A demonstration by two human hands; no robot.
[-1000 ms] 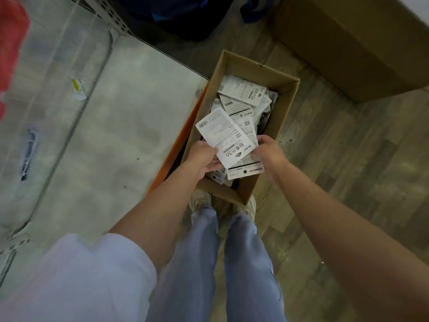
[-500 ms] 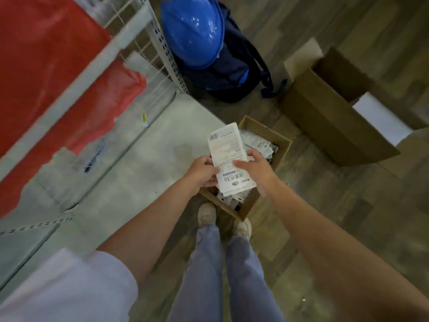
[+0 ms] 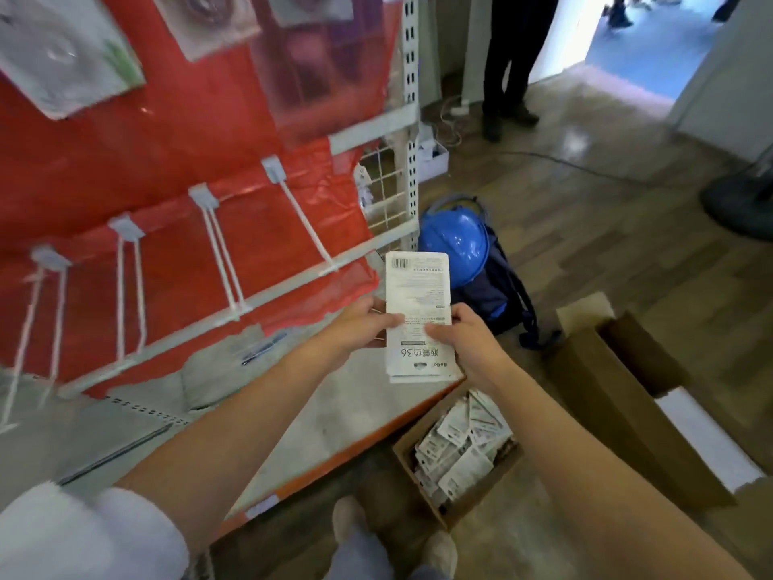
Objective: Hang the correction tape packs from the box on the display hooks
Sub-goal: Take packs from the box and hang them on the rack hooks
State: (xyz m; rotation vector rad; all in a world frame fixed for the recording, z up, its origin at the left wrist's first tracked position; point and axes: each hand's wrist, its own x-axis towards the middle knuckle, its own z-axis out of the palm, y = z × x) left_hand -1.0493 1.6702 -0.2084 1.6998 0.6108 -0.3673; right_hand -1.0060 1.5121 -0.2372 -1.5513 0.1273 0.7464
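Step in hand: carry from box to display. Both hands grip a small stack of correction tape packs point(image 3: 418, 316), held upright, printed backs toward the camera, barcode end up.

- Left hand point(image 3: 363, 326): fingers wrapped round the stack's left edge, thumb on the face.
- Right hand point(image 3: 464, 341): pinching the right edge at mid-height, thumb on the face.
- Stack sits in the air above the near-right corner of the grey shelf base point(image 3: 334, 420), just right of the red-backed display panel point(image 3: 175, 169).
- Box point(image 3: 422, 496) is on the floor below the hands, near right, open, with many more packs loose inside. So the job looks early to mid.

Display hooks point(image 3: 221, 253): a row of white prongs sticking out from the red panel, left of the stack. All the ones in this row look bare; the closest one point(image 3: 307, 228) ends just left of the stack's top. A few blurred packets hang higher up.

Next move, my read: separate one pack, or keep the stack squared, find the hang hole and line it up with a prong tip, then slide on. Can't see the hole from this side, and the barcode end may not be the hole end, so the stack might need flipping first.

Other clutter: blue hard hat point(image 3: 454, 244) on a dark backpack point(image 3: 497, 295), far right of the stack; a bigger open carton point(image 3: 619, 403) at right.
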